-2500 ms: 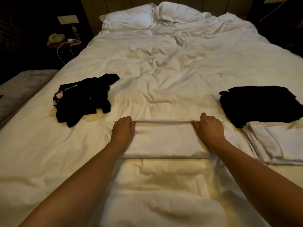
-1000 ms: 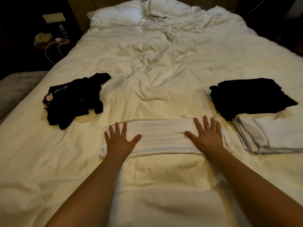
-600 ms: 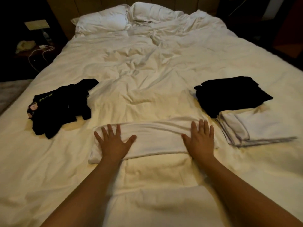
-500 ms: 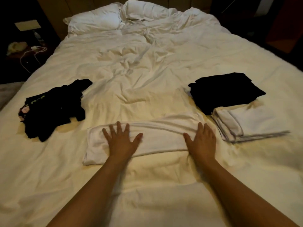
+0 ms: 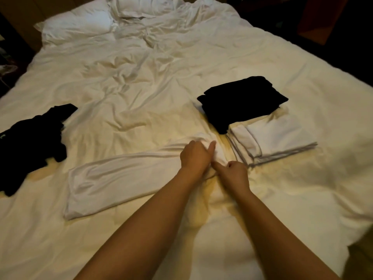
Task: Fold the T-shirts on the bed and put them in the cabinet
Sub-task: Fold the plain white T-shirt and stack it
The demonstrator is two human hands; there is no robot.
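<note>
A white T-shirt (image 5: 121,176), folded into a long strip, lies across the near part of the bed (image 5: 141,87). My left hand (image 5: 194,156) and my right hand (image 5: 235,174) sit close together at its right end, both with fingers curled around the cloth there. To their right a folded black T-shirt (image 5: 242,102) lies partly over a folded white T-shirt (image 5: 276,138). At the far left an unfolded black T-shirt (image 5: 32,142) lies crumpled.
White pillows (image 5: 80,25) lie at the head of the bed over a rumpled duvet. The bed's right edge runs diagonally past dark floor (image 5: 343,53). A dark bedside area sits at the far left. No cabinet is in view.
Both hands lay flat and apart on the strip before. My left hand has slid to the right end beside my right hand, and both now grip the cloth. The view turned right.
</note>
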